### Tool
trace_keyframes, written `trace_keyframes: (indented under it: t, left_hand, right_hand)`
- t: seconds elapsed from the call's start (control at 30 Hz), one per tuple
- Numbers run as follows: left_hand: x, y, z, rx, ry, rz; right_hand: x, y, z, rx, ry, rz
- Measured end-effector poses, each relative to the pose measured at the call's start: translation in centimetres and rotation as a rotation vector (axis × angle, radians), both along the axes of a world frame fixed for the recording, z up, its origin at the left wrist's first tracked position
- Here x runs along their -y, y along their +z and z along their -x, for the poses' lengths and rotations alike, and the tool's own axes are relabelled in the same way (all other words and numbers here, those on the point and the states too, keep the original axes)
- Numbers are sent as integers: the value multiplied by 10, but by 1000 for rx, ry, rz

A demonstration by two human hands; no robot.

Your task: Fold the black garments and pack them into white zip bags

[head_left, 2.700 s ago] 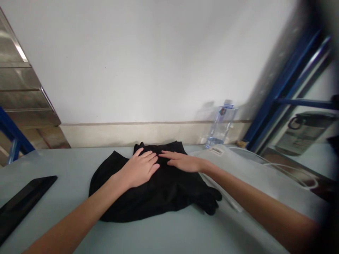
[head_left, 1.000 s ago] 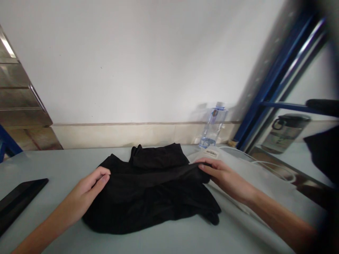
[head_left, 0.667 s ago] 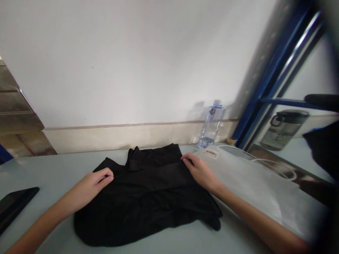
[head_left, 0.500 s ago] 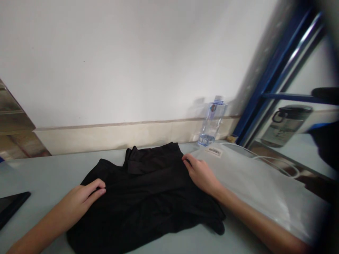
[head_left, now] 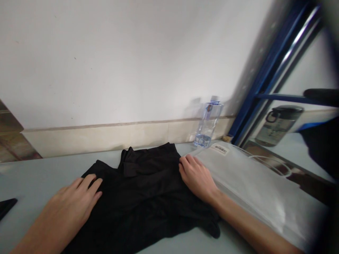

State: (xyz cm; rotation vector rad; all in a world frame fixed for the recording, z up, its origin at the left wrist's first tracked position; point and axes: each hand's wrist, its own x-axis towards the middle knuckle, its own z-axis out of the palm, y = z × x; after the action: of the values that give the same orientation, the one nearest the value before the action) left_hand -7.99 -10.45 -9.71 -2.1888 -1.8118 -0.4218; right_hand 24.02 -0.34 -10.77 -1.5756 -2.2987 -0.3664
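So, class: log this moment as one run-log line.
left hand: flat on black garment | right hand: on its right edge | white bag beside

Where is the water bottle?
In the head view, the water bottle stands upright at the back of the table against the wall, right of the black cloth, just behind the white bag.

The garment [head_left: 143, 197] is plain black, with no print or pattern to be seen. The bench [head_left: 29, 176] under it is a pale grey-blue. The flat bag [head_left: 254, 183] is milky, see-through white and carries a small white label [head_left: 219, 149] with dark print. The bottle [head_left: 208, 121] is clear with a bluish tint and a white cap. The wall [head_left: 119, 63] is white above a cream band [head_left: 106, 135]. The frame [head_left: 267, 74] is deep blue. The jug [head_left: 278, 123] is smoky grey-green with a black lid.
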Motion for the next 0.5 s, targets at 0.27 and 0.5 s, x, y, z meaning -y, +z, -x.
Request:
trace_keyframes:
  t: [0.27,0.5]
  left_hand:
    - [-22,8,-124,-123,-217,59]
    - [-48,-16,-97,17,-165,341]
  right_hand:
    - [14,11,3,50,333,-97]
    - [8,-8,-2,115,425,202]
